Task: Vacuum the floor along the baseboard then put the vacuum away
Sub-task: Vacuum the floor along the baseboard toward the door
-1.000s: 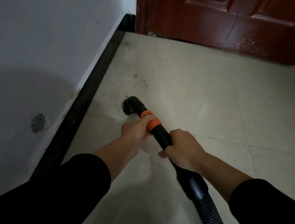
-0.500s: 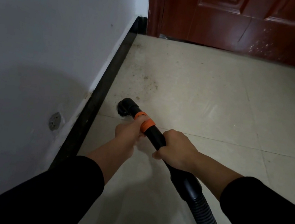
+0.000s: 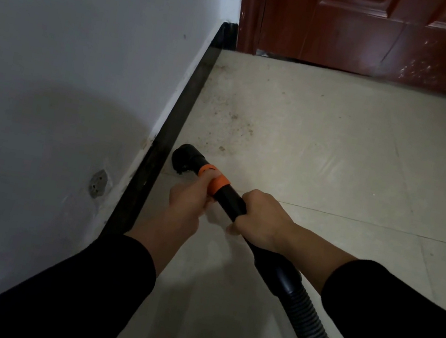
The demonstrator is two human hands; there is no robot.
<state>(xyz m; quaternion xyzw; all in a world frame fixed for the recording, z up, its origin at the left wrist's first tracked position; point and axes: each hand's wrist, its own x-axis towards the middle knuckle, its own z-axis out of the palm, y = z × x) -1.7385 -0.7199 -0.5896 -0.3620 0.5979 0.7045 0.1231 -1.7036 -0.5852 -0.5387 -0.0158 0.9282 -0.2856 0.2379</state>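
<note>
The left hand [image 3: 188, 200] grips the wand [image 3: 230, 198] at its orange collar [image 3: 218, 182], and the right hand [image 3: 264, 221] wraps the wand just behind it, fingers closed fully round. The wand appears to be rigid, light plastic, best held as here, close to the nozzle [image 3: 184, 159] for aim, whereas the ribbed hose [image 3: 314, 334] trailing from it is flexible and likely to drag. The nozzle sits on the floor [image 3: 321, 162] just beside the baseboard [image 3: 171, 136], with grit [image 3: 233, 120] lying ahead toward the floor's far corner.
</note>
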